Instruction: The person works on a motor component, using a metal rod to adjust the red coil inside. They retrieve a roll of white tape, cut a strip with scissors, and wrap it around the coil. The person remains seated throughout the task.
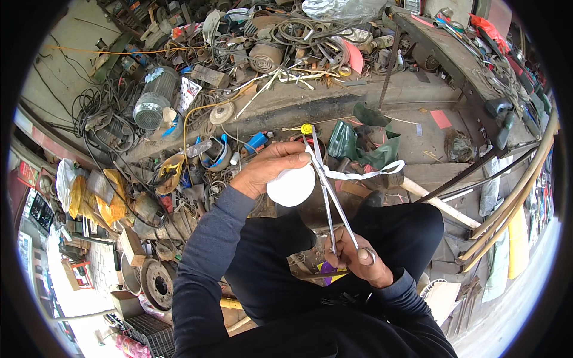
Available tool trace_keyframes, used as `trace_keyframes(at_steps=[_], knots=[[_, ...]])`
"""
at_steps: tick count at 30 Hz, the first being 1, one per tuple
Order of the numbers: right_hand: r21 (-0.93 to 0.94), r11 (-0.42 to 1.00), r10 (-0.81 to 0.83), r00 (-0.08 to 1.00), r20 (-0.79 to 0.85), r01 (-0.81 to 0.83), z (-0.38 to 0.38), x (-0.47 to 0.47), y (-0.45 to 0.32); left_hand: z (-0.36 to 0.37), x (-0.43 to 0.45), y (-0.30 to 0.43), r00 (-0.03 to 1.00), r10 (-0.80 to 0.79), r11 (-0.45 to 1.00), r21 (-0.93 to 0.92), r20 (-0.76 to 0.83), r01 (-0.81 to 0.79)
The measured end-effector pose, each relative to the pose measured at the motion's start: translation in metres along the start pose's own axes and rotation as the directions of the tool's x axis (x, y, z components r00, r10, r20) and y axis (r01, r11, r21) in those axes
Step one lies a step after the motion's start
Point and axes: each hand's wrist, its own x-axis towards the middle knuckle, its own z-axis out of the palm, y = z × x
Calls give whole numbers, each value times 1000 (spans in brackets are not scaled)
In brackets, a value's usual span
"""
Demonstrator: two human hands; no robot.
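Observation:
My left hand pinches a flat, round white roll of strip or tape between thumb and fingers. From the roll a narrow white strip runs off to the right and curls at its free end. Long-handled metal scissors are in my right hand, with the thumb through one handle loop. Their slightly parted blades point away from me and cross the strip beside my left thumb. Whether the strip lies between the blades cannot be told. The fingers under the roll are partly hidden.
A dark green sheet lies beyond the scissors. Left of it are an electric motor and tangled cables. A wooden handle slants at the right, near a tool-covered bench. A rusty wheel rim stands at the lower left.

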Motion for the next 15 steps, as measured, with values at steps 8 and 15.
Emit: trace_keyframes(at_steps=[8, 15], knots=[[-51, 997, 59, 997, -57, -62, -1, -4, 3, 1, -2, -10, 995, 57, 977, 199, 83, -73], [81, 996, -15, 974, -224, 35, -1, -1, 2, 9, -4, -11, 973, -24, 953, 298, 229, -47]])
